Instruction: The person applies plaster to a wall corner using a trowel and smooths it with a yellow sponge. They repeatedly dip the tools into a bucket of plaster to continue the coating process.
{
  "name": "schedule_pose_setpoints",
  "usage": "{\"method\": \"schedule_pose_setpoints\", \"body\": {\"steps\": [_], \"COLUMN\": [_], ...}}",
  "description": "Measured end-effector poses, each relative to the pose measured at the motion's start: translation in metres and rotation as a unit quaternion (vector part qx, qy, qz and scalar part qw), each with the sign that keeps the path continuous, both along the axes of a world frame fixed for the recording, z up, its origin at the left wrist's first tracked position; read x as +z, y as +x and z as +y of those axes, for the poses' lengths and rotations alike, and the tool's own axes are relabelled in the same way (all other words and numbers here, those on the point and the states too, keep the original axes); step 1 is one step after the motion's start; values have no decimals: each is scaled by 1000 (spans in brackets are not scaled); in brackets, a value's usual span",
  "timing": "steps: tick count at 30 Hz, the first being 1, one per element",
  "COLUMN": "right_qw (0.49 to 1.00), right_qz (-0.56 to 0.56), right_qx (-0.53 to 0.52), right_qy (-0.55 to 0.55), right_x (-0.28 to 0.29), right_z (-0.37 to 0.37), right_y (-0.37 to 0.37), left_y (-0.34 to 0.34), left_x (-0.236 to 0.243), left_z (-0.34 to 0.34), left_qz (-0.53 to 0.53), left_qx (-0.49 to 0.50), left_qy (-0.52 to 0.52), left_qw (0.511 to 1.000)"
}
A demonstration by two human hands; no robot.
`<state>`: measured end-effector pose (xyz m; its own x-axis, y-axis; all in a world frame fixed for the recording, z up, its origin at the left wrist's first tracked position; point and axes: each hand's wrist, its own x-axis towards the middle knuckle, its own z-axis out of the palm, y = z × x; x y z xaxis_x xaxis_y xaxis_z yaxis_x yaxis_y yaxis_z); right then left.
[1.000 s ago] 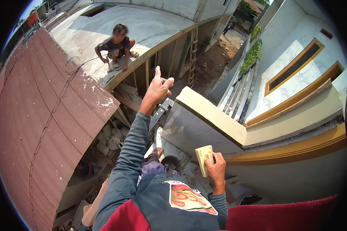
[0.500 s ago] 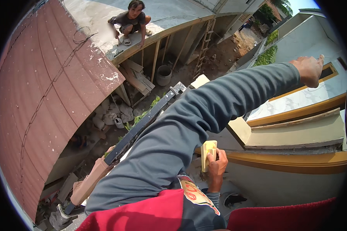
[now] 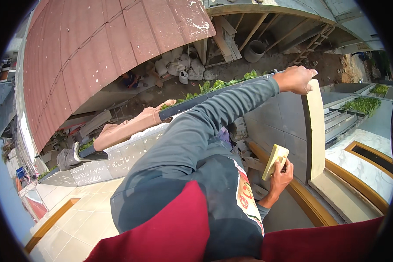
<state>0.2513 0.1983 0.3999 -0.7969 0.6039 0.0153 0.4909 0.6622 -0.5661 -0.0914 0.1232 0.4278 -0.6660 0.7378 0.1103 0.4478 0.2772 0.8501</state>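
Note:
My left hand (image 3: 298, 80), at the end of my outstretched sleeved arm (image 3: 218, 109), is over the top end of the cream wall ledge (image 3: 316, 126) at the upper right, fingers partly bent with the index reaching out and nothing visible in them. Whether it touches the ledge I cannot tell. My right hand (image 3: 281, 177) grips a pale yellow rectangular float (image 3: 275, 159) lower right, beside the grey tiled wall (image 3: 285, 118).
A dark railing (image 3: 192, 103) with plants (image 3: 218, 85) and draped pink cloth (image 3: 126, 126) crosses the middle. Beyond are a red corrugated roof (image 3: 87, 52), white sacks (image 3: 179, 67), a bucket (image 3: 254, 51) and a wooden ladder (image 3: 312, 43). Gold-framed windows (image 3: 371, 159) stand at right.
The view has swung, bringing the roof upward and the railing across the middle; the crouching co-worker has left view. My left arm reached rightward and is now lower. The float stays in my right hand.

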Motion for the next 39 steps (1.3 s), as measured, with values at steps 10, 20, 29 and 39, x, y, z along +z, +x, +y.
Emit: {"method": "schedule_pose_setpoints", "body": {"steps": [10,20,29,39], "right_qw": [999,998,996,935], "right_qz": [-14,32,70,91], "right_qx": [29,21,-58,-157], "right_qy": [-40,-45,10,305], "right_x": [1,-6,30,164], "right_z": [-3,-14,-7,53], "right_y": [-32,-30,-28,-5], "left_y": [33,76,42,-13], "left_x": [-127,-151,-132,-164], "left_z": [-141,-150,-139,-98], "left_qz": [-19,-58,-14,-16], "left_qx": [250,196,138,68], "left_qy": [-53,-108,-41,-4], "left_qw": [967,973,990,998]}}
